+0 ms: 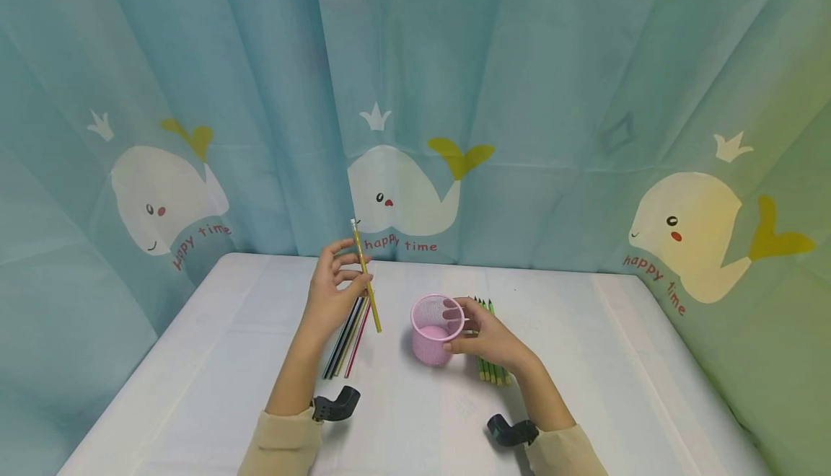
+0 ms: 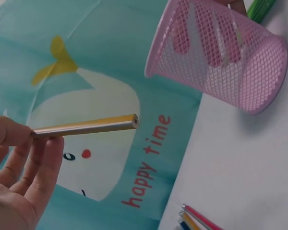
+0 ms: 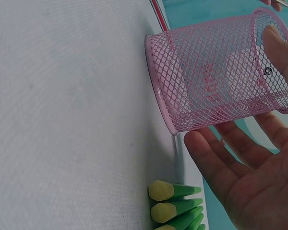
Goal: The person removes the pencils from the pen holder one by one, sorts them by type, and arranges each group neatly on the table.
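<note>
My left hand [image 1: 332,294] pinches a yellow pencil [image 1: 375,314] between thumb and fingers, raised above the table. It slants with its whitish end up; the flat lower end of the pencil [image 2: 91,125] shows in the left wrist view. A pink mesh pen cup [image 1: 431,350] is to the right, its mouth up and nothing visible inside. My right hand [image 1: 490,339] holds this cup by its right side, thumb at the rim and fingers behind the mesh [image 3: 206,79]. Whether its base touches the table is hard to tell.
Several dark, yellowish and red pencils [image 1: 341,342] lie beneath my left hand. Partly behind my right hand lies a row of green pencils [image 1: 491,373] with pale yellow ends. A whale-print curtain [image 1: 552,195] hangs behind the white table [image 1: 208,360].
</note>
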The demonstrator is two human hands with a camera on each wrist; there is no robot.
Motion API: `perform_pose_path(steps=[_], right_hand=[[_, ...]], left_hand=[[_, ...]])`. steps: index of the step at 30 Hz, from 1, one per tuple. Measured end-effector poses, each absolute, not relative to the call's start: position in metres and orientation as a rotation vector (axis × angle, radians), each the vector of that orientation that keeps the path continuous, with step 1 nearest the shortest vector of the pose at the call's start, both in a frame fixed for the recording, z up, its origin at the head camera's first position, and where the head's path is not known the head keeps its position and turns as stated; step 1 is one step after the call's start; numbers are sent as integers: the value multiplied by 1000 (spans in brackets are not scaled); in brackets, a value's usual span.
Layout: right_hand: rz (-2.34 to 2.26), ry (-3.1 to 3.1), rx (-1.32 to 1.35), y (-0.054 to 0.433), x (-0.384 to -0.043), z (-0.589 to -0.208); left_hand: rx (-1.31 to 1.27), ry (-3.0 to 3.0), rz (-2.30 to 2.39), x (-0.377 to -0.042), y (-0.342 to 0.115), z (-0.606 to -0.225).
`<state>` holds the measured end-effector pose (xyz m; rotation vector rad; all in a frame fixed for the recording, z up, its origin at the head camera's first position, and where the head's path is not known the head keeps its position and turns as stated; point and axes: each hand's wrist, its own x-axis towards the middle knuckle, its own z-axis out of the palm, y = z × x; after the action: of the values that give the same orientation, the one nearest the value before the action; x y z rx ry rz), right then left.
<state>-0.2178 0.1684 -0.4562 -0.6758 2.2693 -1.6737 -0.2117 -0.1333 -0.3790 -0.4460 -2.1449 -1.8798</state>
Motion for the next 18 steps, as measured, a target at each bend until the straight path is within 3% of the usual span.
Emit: perform_pose_path(steps=[18], right_hand=[[-1673,2272,-655,169,-218,-456]], left_hand=[[-220,-2321,-1976,-221,-164,-388]])
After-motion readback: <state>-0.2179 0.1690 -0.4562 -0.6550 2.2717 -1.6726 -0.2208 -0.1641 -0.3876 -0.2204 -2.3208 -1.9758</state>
